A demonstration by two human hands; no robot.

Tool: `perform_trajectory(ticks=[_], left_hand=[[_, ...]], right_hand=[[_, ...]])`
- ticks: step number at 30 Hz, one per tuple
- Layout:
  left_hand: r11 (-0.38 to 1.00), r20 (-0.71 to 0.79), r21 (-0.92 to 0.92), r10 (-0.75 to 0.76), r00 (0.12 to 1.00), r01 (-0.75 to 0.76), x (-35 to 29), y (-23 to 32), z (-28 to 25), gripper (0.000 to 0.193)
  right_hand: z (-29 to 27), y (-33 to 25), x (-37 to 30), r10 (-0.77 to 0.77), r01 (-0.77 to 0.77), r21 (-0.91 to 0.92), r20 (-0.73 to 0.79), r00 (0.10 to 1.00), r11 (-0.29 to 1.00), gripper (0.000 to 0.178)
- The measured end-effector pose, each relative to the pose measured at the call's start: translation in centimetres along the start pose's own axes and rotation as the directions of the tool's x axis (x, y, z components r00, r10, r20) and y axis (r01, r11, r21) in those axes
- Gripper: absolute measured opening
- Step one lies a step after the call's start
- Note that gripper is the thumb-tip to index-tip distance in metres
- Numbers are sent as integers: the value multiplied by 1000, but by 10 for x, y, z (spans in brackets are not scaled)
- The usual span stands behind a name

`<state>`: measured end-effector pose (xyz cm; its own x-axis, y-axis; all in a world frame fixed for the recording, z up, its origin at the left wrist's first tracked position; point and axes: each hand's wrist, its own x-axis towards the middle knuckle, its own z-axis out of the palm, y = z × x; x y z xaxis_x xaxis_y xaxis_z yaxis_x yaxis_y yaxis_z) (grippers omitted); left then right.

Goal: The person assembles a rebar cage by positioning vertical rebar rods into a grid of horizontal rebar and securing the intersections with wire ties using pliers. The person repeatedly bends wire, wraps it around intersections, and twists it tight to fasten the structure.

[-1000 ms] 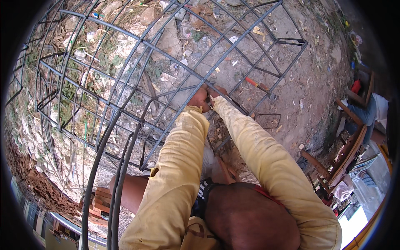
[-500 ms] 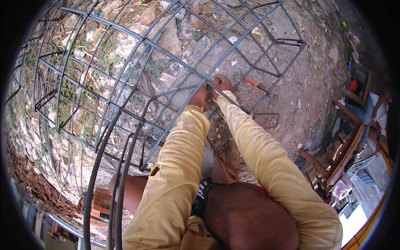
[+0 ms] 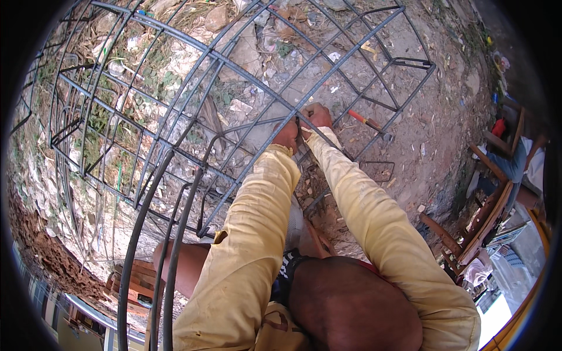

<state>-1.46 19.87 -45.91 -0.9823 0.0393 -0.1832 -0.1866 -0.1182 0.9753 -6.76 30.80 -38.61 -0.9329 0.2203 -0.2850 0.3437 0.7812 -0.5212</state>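
Note:
A cage of steel reinforcing bars (image 3: pixel 246 75), long rods crossed by square bent stirrups, spreads over the ground in front of me. Both hands reach down among its bars, close together near a crossing. My left hand (image 3: pixel 287 136) is closed with its fingers mostly hidden, just beneath a long diagonal rod. Beside it on the right, my right hand (image 3: pixel 318 115) is curled into a fist with the knuckles up. Whatever lies between the fingers is too small or hidden to make out. A red-handled tool (image 3: pixel 364 120) lies just right of my right hand.
Long dark bars (image 3: pixel 136 234) curve past my left arm. Bricks (image 3: pixel 140 284) are stacked at lower left. Stones and litter cover the ground at upper left. At the right edge, wooden furniture (image 3: pixel 489 216) stands close to another person's arm (image 3: pixel 531 155).
The cage and ground have shifted slightly right in view. My right fist has turned a little, its knuckles now more raised; both hands stay at the same crossing.

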Motion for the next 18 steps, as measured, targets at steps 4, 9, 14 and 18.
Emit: perform_trajectory(ticks=[4,9,14,18], left_hand=[[959,105,278,-92,990,59,4,10,-7,19],[707,224,706,-183,957,-30,13,19,-14,18],[693,82,708,-269,960,134,17,16,-4,18],[700,253,677,67,965,-226,7,2,-13,23]], right_hand=[[0,-7,-1,57,-57,-6,-9,998,998,27],[-9,-25,-4,294,-300,56,94,951,952,31],[-17,-43,-3,379,-386,42,117,918,921,34],[-2,-19,2,345,-347,31,70,936,937,37]])
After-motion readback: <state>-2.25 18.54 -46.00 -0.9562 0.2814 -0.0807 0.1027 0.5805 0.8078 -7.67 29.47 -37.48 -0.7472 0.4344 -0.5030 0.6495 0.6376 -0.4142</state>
